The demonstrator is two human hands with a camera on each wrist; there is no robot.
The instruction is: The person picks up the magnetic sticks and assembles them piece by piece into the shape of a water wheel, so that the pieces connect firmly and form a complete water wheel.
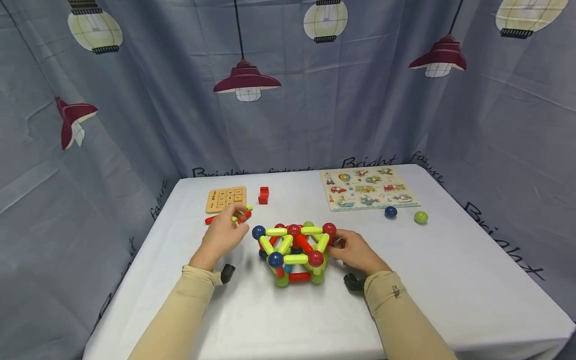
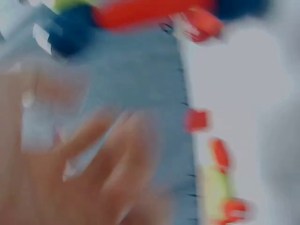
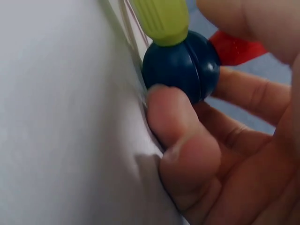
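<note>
A ball-and-stick toy structure (image 1: 295, 259) of red, blue and green balls joined by yellow-green and red sticks stands on the white table. At its right side my right hand (image 1: 357, 251) holds it; in the right wrist view, fingers curl round a dark blue ball (image 3: 180, 68) between a yellow-green stick (image 3: 161, 21) and a red one (image 3: 236, 48). To the left, my left hand (image 1: 222, 235) hovers by loose sticks, among them a red stick (image 1: 245, 216) and a yellow-green stick (image 1: 249, 208). Motion blurs its loosely bent fingers in the left wrist view, where nothing shows between them.
Behind the left hand lies a wooden number board (image 1: 226, 199), with red blocks (image 1: 263, 195) beside it. A picture puzzle board (image 1: 369, 188) occupies the back right. Near it rest a loose blue ball (image 1: 390, 212) and a green ball (image 1: 421, 217). Curtains (image 1: 288, 135) hang behind the table.
</note>
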